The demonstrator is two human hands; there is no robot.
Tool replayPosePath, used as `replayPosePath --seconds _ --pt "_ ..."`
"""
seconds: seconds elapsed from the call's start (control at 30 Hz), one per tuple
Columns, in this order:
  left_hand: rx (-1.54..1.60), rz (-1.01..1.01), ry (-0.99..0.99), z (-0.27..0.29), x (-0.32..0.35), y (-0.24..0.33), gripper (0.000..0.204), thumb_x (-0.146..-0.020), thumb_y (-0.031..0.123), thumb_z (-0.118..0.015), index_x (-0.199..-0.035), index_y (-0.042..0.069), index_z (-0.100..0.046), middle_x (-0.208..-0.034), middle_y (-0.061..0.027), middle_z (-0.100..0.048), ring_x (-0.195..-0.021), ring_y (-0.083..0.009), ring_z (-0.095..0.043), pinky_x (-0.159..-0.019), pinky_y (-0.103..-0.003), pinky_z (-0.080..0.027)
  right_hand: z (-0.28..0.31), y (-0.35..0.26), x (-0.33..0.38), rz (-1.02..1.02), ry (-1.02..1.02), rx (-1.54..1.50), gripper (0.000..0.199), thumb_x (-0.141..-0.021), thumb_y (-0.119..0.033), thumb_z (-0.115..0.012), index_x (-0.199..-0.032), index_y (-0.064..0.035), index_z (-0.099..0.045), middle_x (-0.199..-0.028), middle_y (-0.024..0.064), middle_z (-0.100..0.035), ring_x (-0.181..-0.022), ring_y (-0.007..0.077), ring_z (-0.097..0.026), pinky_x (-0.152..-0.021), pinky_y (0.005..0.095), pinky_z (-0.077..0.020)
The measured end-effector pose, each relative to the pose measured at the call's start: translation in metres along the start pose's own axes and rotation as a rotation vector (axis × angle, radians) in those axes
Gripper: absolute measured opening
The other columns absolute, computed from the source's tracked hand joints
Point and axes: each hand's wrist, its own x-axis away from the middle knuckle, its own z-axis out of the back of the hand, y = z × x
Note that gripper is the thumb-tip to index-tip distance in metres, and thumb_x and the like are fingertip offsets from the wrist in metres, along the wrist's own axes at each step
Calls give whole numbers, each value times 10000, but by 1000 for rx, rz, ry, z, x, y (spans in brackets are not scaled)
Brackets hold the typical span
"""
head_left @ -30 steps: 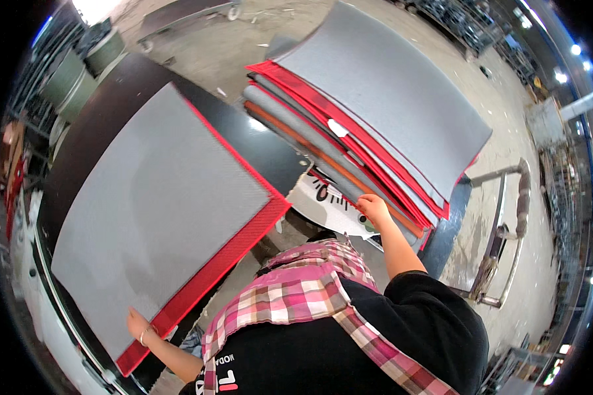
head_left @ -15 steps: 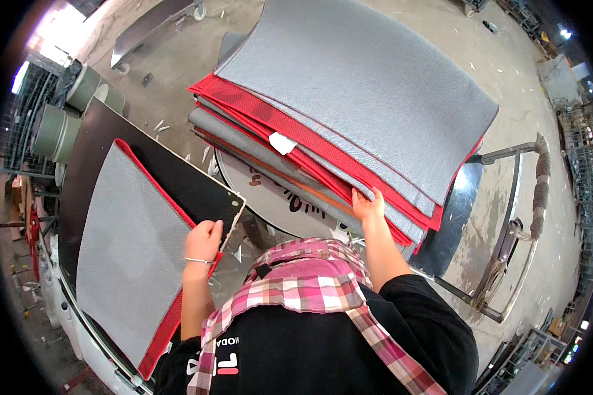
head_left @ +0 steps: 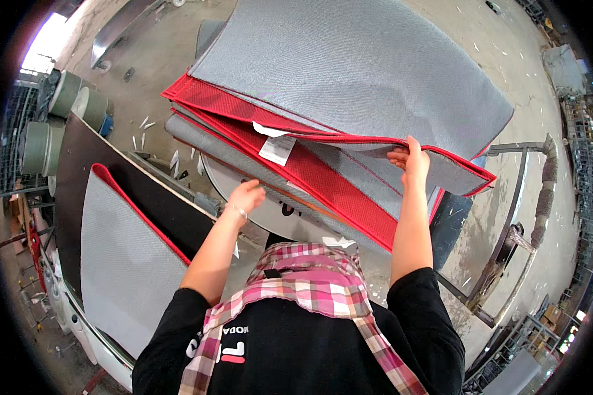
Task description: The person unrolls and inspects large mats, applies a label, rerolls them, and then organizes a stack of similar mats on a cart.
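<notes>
Grey mats with red edging lie in a thick stack (head_left: 356, 79) in front of me. My right hand (head_left: 412, 161) grips the near red edge of an upper mat (head_left: 458, 172) and holds it raised, so the red and grey layers beneath show. My left hand (head_left: 247, 199) hangs just short of the stack's near side, fingers loosely bent and nothing visible in them. A white label (head_left: 277, 150) hangs from the layers by the stack's left part. To my left, another grey mat with a red border (head_left: 128, 257) rests on a dark board (head_left: 79, 155).
Beneath the stack is a round, pale printed surface (head_left: 221, 181). A metal frame with a padded bar (head_left: 545, 178) stands to the right. Green-grey rolls (head_left: 36, 148) sit at the far left. White scraps (head_left: 174, 161) litter the concrete floor.
My right hand has moved up and right, lifting the mat's near edge. My left hand has left the mat on the left and come over toward the stack. More of the label shows.
</notes>
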Motion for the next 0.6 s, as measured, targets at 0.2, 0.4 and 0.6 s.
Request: replayPosePath --seconds 0.2,0.4,0.6 --pt "678 -63 65 -3 -115 17 279 -647 -93 -399 -890 19 -480 -818 -96 -537 -726 -200 -537 -693 -336 -456 0 -20 -13 -96 -12 115 496 -753 -417 -480 -736 75 -541 -642 195 -592 -472 198 -539 -455 244 -413" --pt "583 -153 109 -37 -121 90 239 -617 -144 -356 -788 -2 -445 -820 -133 -509 -642 -230 -518 -538 -284 -464 18 -8 -1 -233 -83 -68 500 -787 -424 -465 -755 68 -545 -654 187 -597 -480 200 -538 -472 248 -420" --pt "383 -249 9 -44 -107 136 211 -642 -129 -344 -789 -38 -465 -734 -126 -535 -571 -213 -547 -497 -260 -481 44 61 116 -245 -626 -83 251 -809 -250 -443 -743 -21 -522 -624 107 -572 -521 171 -544 -440 252 -412"
